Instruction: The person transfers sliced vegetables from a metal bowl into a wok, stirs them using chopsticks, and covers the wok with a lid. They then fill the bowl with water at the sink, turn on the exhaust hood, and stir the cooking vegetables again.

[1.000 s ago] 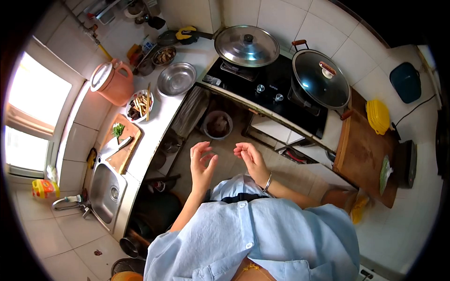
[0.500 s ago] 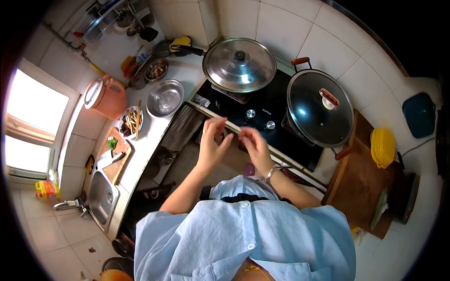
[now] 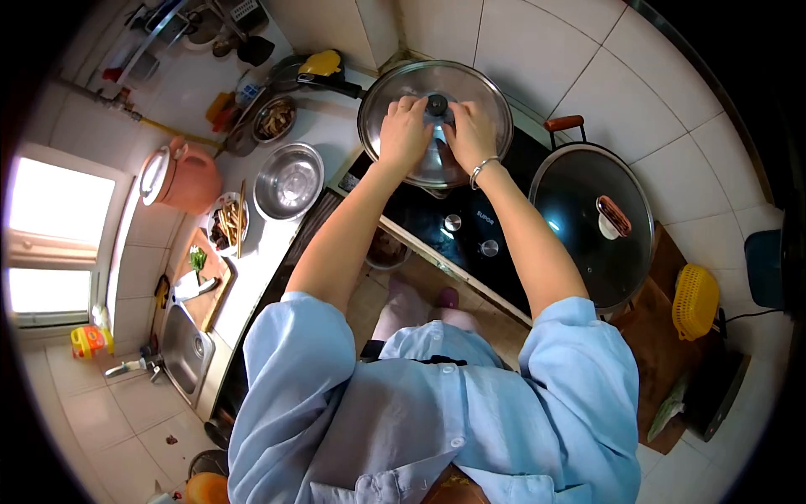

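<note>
A frying pan's glass lid with a steel rim and black knob lies on the pan at the back left of the cooktop. My left hand and my right hand reach over it from either side. Their curled fingers close in on the knob, fingertips right against it. Part of the lid is hidden under my hands. The pan's black handle points left. A silver bracelet circles my right wrist.
A lidded wok stands on the right of the black cooktop. On the left counter are a steel bowl, a food plate, a salmon-coloured pot and a knife on a cutting board. A yellow basket is at right.
Both hands have moved forward and up from in front of the cooktop to the lid's knob. The view has shifted slightly. The lid remains on the pan.
</note>
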A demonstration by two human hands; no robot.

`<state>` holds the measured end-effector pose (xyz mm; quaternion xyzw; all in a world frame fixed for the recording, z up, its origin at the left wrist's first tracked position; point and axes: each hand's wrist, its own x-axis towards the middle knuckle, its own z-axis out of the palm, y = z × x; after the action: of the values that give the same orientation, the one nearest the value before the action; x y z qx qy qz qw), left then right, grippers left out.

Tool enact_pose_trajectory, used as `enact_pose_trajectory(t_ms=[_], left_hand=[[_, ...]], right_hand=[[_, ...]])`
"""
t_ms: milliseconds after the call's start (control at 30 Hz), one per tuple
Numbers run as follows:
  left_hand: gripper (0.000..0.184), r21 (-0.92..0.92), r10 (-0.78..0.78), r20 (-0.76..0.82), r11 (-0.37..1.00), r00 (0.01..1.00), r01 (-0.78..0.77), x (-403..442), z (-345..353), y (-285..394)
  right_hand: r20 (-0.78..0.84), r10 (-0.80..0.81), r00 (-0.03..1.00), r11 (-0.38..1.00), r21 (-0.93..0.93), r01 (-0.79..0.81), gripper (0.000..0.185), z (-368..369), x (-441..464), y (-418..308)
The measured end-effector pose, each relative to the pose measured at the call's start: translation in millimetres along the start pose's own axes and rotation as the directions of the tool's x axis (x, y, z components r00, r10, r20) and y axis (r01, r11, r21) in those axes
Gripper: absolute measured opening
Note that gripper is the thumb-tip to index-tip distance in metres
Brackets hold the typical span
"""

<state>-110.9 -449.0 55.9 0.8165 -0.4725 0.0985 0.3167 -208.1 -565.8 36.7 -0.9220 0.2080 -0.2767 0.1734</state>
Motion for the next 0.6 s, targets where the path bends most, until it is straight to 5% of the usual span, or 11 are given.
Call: enact_pose_trajectory(t_ms=[267, 600], left_hand=[[0.043, 0.13, 0.053, 0.138, 0.989, 0.989, -0.071, 37, 23, -32], [0.033, 0.098, 0.004, 0.162, 0.995, 0.987, -0.02, 45, 30, -38]], right_hand=[[0.106, -0.068, 0.992, 0.972, -0.216, 0.09, 0.04, 18, 42, 4], [0.2, -0.116, 0.973, 0.969, -0.194, 0.156, 0.038, 28, 59, 11]])
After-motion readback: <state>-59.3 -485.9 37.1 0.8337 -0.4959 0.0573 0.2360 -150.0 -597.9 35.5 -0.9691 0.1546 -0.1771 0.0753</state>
